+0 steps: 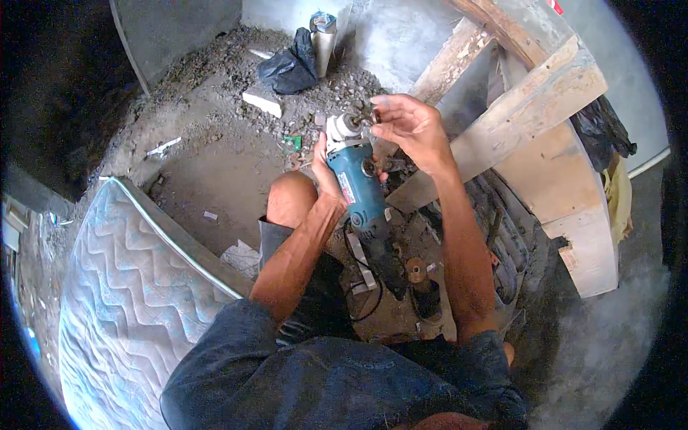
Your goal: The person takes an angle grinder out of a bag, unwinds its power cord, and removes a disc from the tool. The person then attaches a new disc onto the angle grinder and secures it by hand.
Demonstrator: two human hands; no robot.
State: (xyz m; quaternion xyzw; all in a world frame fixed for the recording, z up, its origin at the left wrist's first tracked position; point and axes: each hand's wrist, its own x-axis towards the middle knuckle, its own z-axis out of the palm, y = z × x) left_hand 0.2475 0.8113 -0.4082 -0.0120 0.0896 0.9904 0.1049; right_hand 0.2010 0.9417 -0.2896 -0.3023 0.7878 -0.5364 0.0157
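Just beside our left grip (327, 174), we see a white label (347, 188) on the teal power tool (356, 180), its print too small for us to read.

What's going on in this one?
A person's left grip holds a blue-green grinder, its head pointing away from the body. The right grip is raised beside that head, fingertips close to it; whether they pinch a small piece is hard to tell. A mattress lies to the left, planks to the right.
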